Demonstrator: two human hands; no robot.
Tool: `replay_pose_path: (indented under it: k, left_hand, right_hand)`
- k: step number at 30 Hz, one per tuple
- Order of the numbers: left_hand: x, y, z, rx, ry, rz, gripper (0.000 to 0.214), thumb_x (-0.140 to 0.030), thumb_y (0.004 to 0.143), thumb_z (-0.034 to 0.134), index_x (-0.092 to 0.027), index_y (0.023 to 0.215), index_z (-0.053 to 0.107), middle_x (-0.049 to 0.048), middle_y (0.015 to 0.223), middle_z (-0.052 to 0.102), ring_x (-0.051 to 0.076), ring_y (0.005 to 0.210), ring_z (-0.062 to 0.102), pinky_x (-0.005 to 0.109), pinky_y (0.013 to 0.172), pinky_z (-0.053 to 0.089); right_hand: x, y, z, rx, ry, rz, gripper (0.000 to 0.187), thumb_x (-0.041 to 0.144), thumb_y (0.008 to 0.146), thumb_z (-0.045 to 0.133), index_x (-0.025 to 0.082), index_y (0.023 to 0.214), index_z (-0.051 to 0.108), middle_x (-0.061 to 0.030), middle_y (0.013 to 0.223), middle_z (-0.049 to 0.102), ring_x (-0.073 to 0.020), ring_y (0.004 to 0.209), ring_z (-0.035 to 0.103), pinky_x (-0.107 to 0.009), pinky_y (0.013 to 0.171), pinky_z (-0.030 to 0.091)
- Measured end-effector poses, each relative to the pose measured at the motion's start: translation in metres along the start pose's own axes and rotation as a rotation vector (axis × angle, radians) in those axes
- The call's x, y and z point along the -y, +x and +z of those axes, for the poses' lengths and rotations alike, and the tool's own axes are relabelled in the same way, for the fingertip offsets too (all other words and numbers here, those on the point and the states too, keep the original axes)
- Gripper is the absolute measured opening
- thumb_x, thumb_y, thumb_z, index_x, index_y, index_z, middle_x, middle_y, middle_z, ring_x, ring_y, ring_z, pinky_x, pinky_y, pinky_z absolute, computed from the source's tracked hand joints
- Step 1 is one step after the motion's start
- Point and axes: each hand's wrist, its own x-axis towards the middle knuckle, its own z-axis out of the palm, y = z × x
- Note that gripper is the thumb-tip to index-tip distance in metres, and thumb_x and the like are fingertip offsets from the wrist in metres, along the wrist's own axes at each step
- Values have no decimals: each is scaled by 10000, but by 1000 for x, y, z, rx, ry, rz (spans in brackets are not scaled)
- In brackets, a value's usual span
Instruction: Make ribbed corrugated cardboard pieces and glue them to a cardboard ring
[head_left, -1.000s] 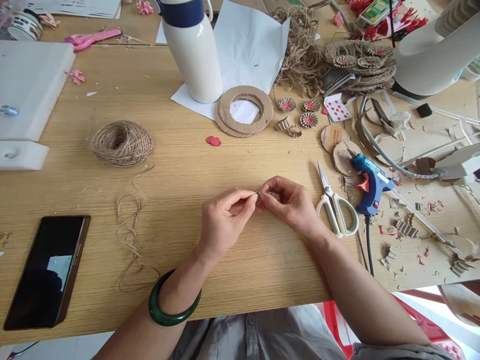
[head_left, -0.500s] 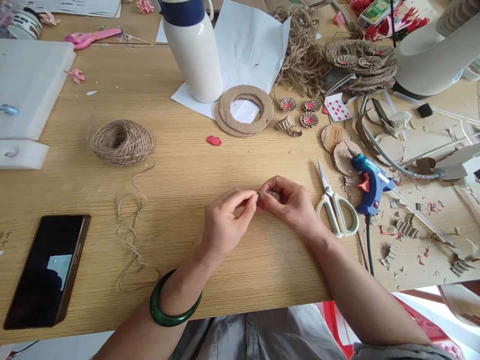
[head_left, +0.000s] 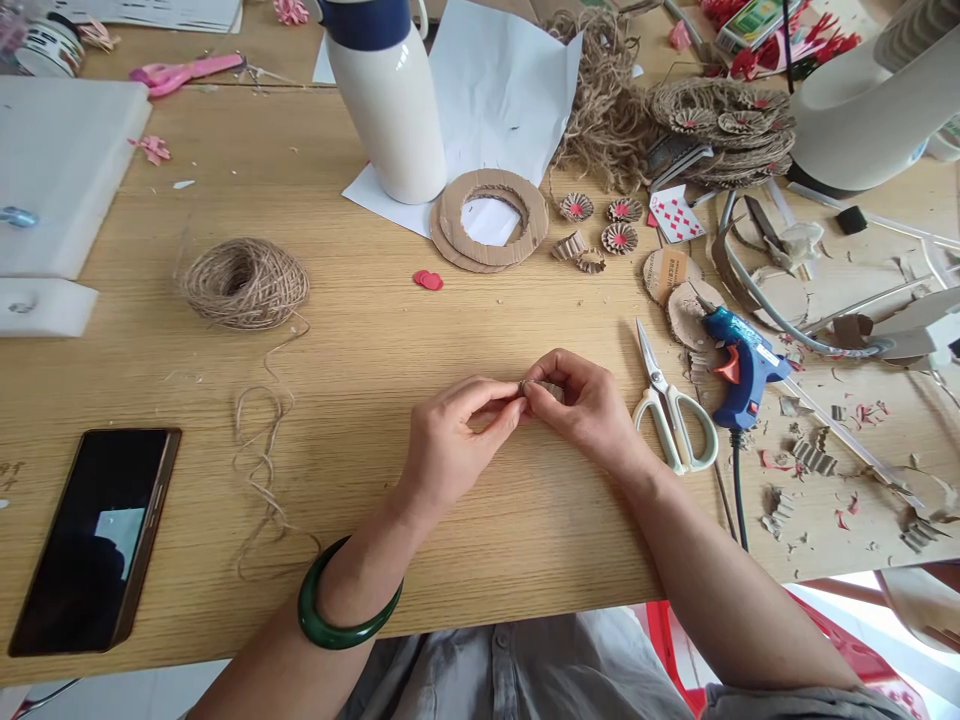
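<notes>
My left hand (head_left: 456, 432) and my right hand (head_left: 583, 408) meet fingertip to fingertip above the table's middle. Between them they pinch a small corrugated cardboard strip (head_left: 554, 392), mostly covered by the fingers. Right of my right hand lie white-handled scissors (head_left: 675, 425), blades apart and pointing away from me. Ahead sit several pleated cardboard rosettes with red centres (head_left: 619, 238), and near them a loose curled cardboard piece (head_left: 590, 261). Small red paper discs (head_left: 428, 281) lie overlapping beyond my left hand.
A blue glue gun (head_left: 750, 375) rests on the right among cardboard scraps. Cardboard rings (head_left: 457, 236) lie by a white flask (head_left: 397, 120). On the left are a twine ball (head_left: 244, 284) with a loose tail and a phone (head_left: 90, 540). Pink scissors (head_left: 187, 72) lie farther back.
My left fingertips have shifted slightly right, and the right fingers a little away from me. A bit more of the strip shows beneath my right fingers. The other things stay put.
</notes>
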Motion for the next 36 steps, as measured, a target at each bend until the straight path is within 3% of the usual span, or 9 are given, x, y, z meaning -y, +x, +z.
replay_pose_path:
  k: [12, 22, 29, 36]
  left_hand:
    - [1, 2, 0, 20, -27, -87, 33, -163, 847, 682, -164, 846, 715, 10, 810, 753, 118, 711, 725, 186, 702, 577]
    - [-2, 1, -1, 18, -229, -312, 97, -254, 877, 673, -167, 847, 702, 8, 733, 751, 138, 667, 738, 187, 651, 583]
    - [-2, 1, -1, 27, -249, -325, 116, -278, 880, 675, -166, 868, 703, 26, 768, 764, 149, 669, 736, 208, 662, 585]
    - [-1, 0, -1, 40, -149, -265, 107, -267, 896, 648, -182, 869, 707, 15, 726, 747, 146, 643, 726, 212, 640, 576]
  right_hand:
    - [0, -1, -2, 40, 36, 18, 125, 254, 810, 657, 173, 753, 581, -10, 676, 653, -120, 611, 582, -247, 556, 409]
    - [0, -1, 0, 47, 32, 21, 112, 263, 839, 648, 167, 814, 598, -16, 733, 658, -113, 632, 578, -244, 563, 415]
    - [-1, -3, 0, 113, 177, -12, 193, 336, 847, 704, 171, 909, 624, -12, 767, 662, -138, 704, 636, -276, 669, 495]
    - [0, -4, 0, 59, 64, -62, 156, 334, 870, 681, 187, 861, 628, -14, 775, 652, -131, 690, 600, -262, 630, 478]
